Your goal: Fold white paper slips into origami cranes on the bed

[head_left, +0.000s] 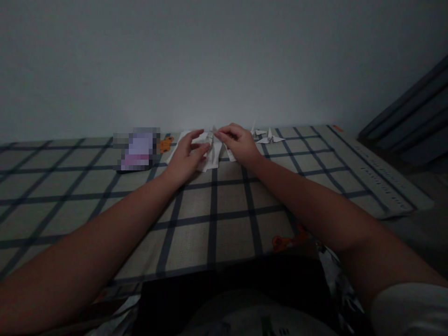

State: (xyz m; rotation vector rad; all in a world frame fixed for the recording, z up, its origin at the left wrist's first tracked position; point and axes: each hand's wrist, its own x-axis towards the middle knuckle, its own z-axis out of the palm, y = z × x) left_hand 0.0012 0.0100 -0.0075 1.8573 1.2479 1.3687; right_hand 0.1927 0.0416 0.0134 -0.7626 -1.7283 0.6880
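A small folded piece of paper (214, 129) stands between my hands, above white paper sheets (212, 161) on the checked cloth. My right hand (241, 143) is closed, its thumb and forefinger pinching the folded paper's edge. To the left, my left hand (187, 154) has its fingers apart and rests over the sheets. Its thumb tip reaches close to the folded paper; whether they touch is hard to make out. Just beyond my right hand sit two folded paper cranes, one in front (270, 138) and one partly hidden behind (256, 132).
A pixelated phone-like object (139, 150) with a lilac face lies on the left. The checked cloth (196, 242) covers the surface up to a plain wall (217, 60). A dark curtain (416, 112) hangs at the right. Light is dim.
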